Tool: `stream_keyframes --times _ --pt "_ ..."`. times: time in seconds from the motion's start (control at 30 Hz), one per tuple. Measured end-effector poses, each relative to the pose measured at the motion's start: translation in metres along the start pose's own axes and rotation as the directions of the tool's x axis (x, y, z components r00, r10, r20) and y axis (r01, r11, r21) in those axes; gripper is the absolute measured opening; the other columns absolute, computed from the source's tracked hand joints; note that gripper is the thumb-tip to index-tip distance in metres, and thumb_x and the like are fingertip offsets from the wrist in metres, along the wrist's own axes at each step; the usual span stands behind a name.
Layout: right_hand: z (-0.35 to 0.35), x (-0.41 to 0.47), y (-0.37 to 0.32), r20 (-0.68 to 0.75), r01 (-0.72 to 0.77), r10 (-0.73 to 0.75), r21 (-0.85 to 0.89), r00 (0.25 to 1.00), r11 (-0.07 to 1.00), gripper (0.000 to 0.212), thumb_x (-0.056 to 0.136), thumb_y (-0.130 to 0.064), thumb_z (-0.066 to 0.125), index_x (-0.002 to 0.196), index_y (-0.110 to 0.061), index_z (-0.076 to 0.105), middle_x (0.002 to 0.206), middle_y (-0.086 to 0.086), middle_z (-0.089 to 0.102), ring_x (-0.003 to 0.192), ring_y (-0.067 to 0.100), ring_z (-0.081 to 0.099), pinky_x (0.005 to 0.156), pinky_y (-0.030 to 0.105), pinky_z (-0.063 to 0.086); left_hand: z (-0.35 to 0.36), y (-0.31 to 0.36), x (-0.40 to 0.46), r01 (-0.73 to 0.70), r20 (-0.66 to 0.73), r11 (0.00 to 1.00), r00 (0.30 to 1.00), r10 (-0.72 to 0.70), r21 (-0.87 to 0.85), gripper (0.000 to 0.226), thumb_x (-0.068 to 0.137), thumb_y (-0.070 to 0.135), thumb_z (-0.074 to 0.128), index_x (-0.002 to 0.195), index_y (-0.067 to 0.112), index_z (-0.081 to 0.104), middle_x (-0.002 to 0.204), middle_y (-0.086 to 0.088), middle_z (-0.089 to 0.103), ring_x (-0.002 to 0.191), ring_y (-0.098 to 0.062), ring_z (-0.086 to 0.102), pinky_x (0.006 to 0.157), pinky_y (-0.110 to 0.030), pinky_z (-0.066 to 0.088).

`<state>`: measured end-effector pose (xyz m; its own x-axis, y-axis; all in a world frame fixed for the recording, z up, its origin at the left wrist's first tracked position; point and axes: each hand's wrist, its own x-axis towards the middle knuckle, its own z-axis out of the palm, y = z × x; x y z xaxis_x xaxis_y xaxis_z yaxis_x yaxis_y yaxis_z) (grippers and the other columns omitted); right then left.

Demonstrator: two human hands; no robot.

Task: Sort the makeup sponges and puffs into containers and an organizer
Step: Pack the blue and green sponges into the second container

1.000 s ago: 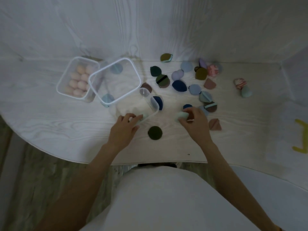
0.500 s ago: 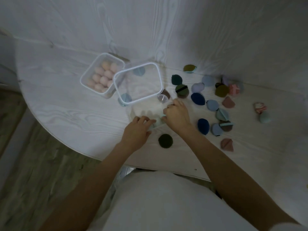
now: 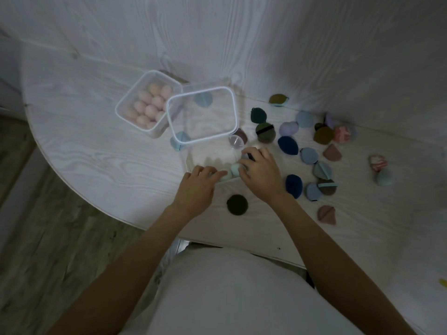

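A clear organizer (image 3: 203,158) lies on the white table (image 3: 96,146) in front of me. My left hand (image 3: 196,187) rests on its near edge, fingers curled over the rim. My right hand (image 3: 260,171) holds a pale mint sponge (image 3: 234,169) at the organizer's near right corner. A clear tub (image 3: 145,102) at the back left holds several peach sponges. A second clear tub (image 3: 203,114) beside it has blue puffs at its edges. Several puffs lie loose to the right, among them a navy one (image 3: 293,186) and a dark green round one (image 3: 237,205).
Pink and mint sponges (image 3: 381,170) lie at the far right. A white wood-grain wall (image 3: 242,32) rises right behind the tubs and puffs. The table's curved edge (image 3: 79,197) runs along the left, with wooden floor (image 3: 36,238) below.
My right hand has carried the mint sponge from the table on the right over to the organizer. The camera view has swung left and tilted; my left hand stays on the organizer.
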<state>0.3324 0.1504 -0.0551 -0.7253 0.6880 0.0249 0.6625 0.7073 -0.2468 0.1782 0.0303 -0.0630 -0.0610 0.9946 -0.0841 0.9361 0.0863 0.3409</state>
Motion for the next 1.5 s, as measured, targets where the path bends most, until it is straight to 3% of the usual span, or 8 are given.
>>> stream_keyframes --times 0.13,0.27,0.4,0.77,0.9,1.07,1.2,1.5 --pt "-0.009 -0.013 0.009 -0.061 -0.003 0.012 0.154 0.998 0.988 0.026 0.091 -0.022 0.049 0.109 -0.013 0.065 0.116 0.003 0.059 0.105 0.02 0.049 0.09 0.03 0.037 0.0 -0.001 0.0 -0.002 -0.002 1.0 1.0 0.002 -0.001 0.052 0.082 0.01 0.061 0.131 0.02 0.049 0.12 -0.009 0.057 0.105 -0.032 0.053 0.077 -0.044 0.049" --pt "-0.021 -0.044 0.037 -0.251 -0.285 0.309 0.13 0.917 0.95 0.024 0.082 -0.018 0.061 0.104 -0.009 0.06 0.101 0.011 0.061 0.093 0.029 0.056 0.082 0.037 0.042 0.001 -0.001 -0.001 0.0 -0.027 1.0 1.0 0.0 -0.009 0.051 0.08 0.008 0.063 0.129 0.02 0.051 0.118 -0.008 0.058 0.102 -0.03 0.054 0.076 -0.043 0.048" --pt "-0.009 -0.068 0.064 0.043 -0.579 0.581 -0.05 0.813 0.814 0.052 0.072 -0.033 0.076 0.11 -0.008 0.05 0.106 0.019 0.054 0.094 0.036 0.052 0.08 0.043 0.041 0.003 0.0 -0.002 0.009 -0.03 1.0 1.0 -0.01 -0.015 0.048 0.08 0.007 0.064 0.125 0.018 0.055 0.117 -0.009 0.059 0.102 -0.032 0.055 0.076 -0.044 0.048" --pt "-0.046 -0.008 0.014 0.07 -0.288 0.326 0.665 0.943 0.689 0.024 0.092 -0.009 0.049 0.113 -0.016 0.056 0.12 0.0 0.044 0.108 0.019 0.05 0.089 0.043 0.05 0.005 -0.003 -0.004 -0.009 -0.062 1.0 0.998 0.01 0.005 0.049 0.077 0.007 0.068 0.123 0.02 0.057 0.112 -0.007 0.061 0.095 -0.03 0.058 0.071 -0.042 0.05" --pt "-0.039 0.031 -0.013 0.276 -0.294 0.173 0.493 0.945 0.819 0.048 0.081 -0.02 0.07 0.126 -0.018 0.051 0.136 0.006 0.026 0.116 0.013 0.037 0.099 0.022 0.032 0.008 -0.002 -0.006 -0.009 -0.072 1.0 0.997 0.009 0.007 0.05 0.075 0.007 0.07 0.122 0.019 0.058 0.111 -0.008 0.062 0.094 -0.031 0.059 0.072 -0.043 0.051" --pt "-0.021 0.051 -0.027 0.247 -0.09 0.045 0.175 0.968 0.98 0.046 0.086 -0.025 0.062 0.129 -0.017 0.046 0.128 0.008 0.048 0.109 0.025 0.052 0.087 0.037 0.047 0.009 -0.002 -0.006 0.007 -0.082 1.0 0.997 -0.007 -0.007 0.054 0.072 0.003 0.07 0.122 0.02 0.058 0.113 -0.009 0.062 0.092 -0.032 0.058 0.071 -0.043 0.051" --pt "-0.008 0.054 -0.033 0.195 -0.018 0.022 -0.024 0.981 1.0 0.034 0.089 -0.036 0.055 0.112 -0.012 0.046 0.109 0.009 0.056 0.084 0.024 0.058 0.066 0.036 0.049 0.011 -0.003 -0.006 0.017 -0.08 1.0 0.997 -0.017 -0.007 0.054 0.074 0.004 0.068 0.125 0.021 0.056 0.116 -0.008 0.06 0.095 -0.032 0.057 0.075 -0.043 0.05" --pt "0.011 0.055 -0.033 0.231 0.015 0.018 -0.14 0.973 0.99 0.032 0.092 -0.027 0.053 0.119 -0.012 0.047 0.116 0.015 0.049 0.098 0.026 0.052 0.065 0.03 0.044 0.01 -0.004 -0.006 0.0 -0.094 1.0 0.996 0.002 0.02 0.056 0.071 0.006 0.072 0.123 0.02 0.058 0.112 -0.008 0.063 0.092 -0.031 0.059 0.073 -0.042 0.051"
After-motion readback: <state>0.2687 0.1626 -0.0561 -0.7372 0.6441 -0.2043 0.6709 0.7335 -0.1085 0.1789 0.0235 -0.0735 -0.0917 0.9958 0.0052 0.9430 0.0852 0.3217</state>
